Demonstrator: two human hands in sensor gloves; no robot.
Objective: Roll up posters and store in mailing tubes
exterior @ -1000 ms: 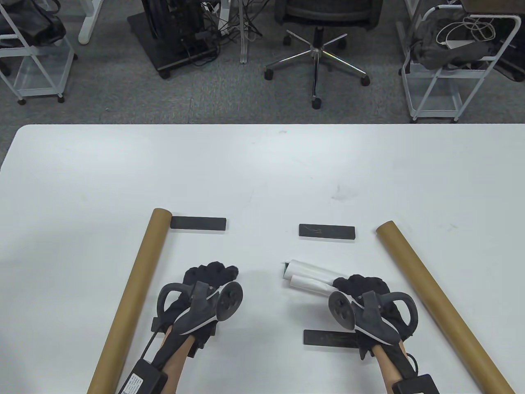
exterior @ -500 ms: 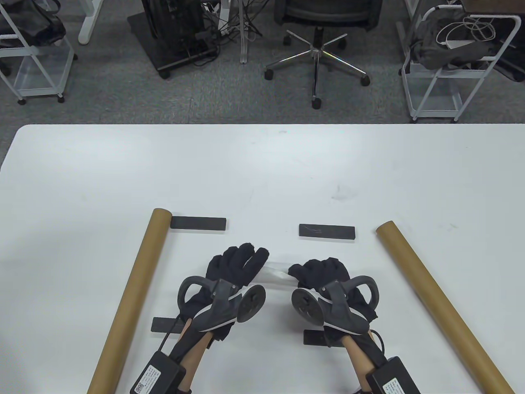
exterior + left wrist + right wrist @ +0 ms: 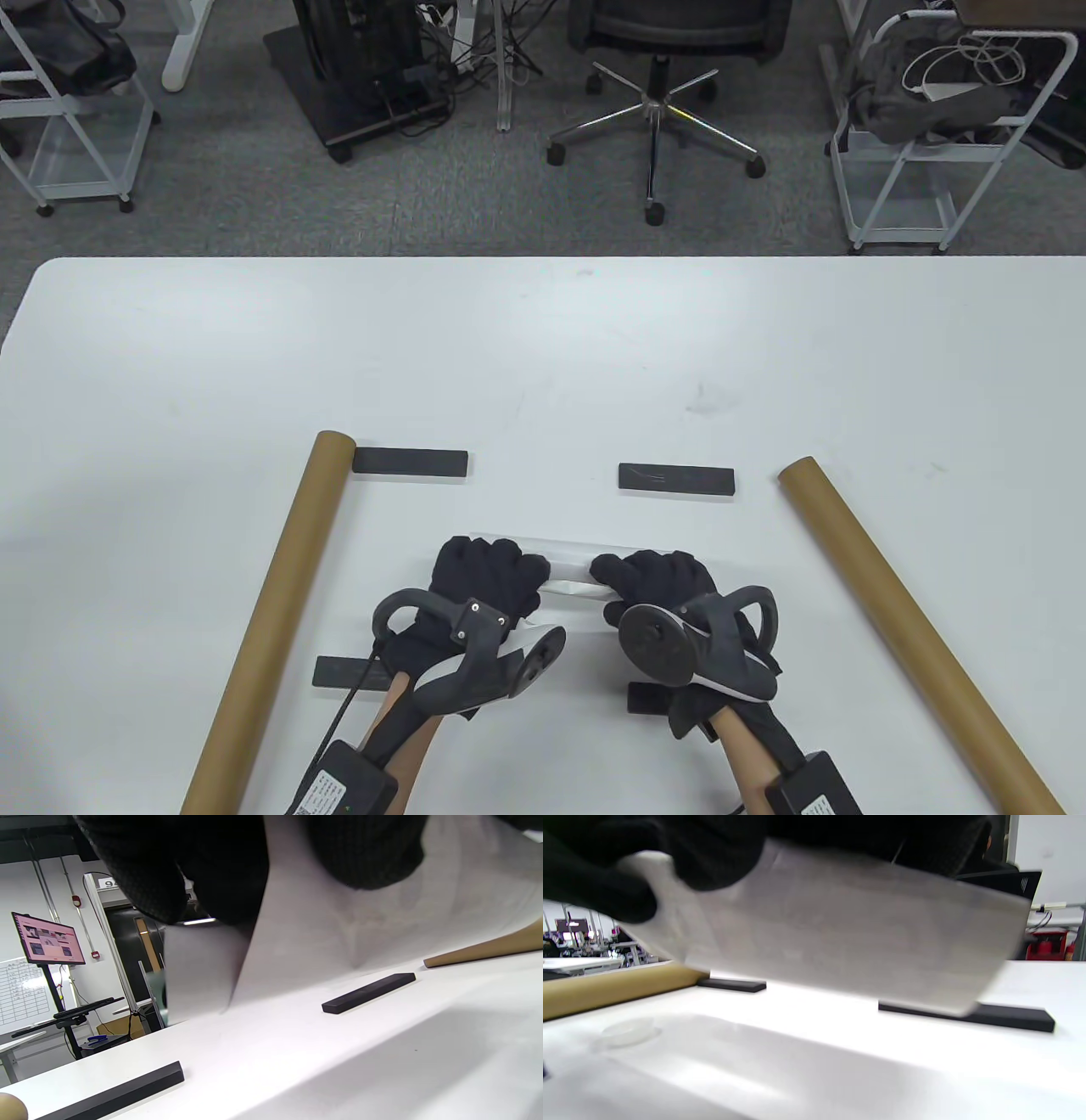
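A white poster (image 3: 570, 567) is held between both hands just above the table near the front middle, partly unrolled. My left hand (image 3: 490, 576) grips its left part; the sheet hangs under the gloved fingers (image 3: 203, 866) in the left wrist view (image 3: 339, 925). My right hand (image 3: 649, 579) grips its right part; the sheet shows blurred in the right wrist view (image 3: 840, 942). A brown mailing tube (image 3: 271, 611) lies at the left, a second tube (image 3: 912, 628) at the right, both on the table.
Several flat black bar weights lie on the white table (image 3: 543, 356): back left (image 3: 410, 463), back right (image 3: 676, 479), front left (image 3: 344, 672), front right (image 3: 646, 699) partly under my right wrist. A translucent round cap (image 3: 625, 1031) lies near the right tube.
My right hand carried the rolled poster leftward to the middle. My left hand moved right and took hold of it. The poster now spreads wider between the hands.
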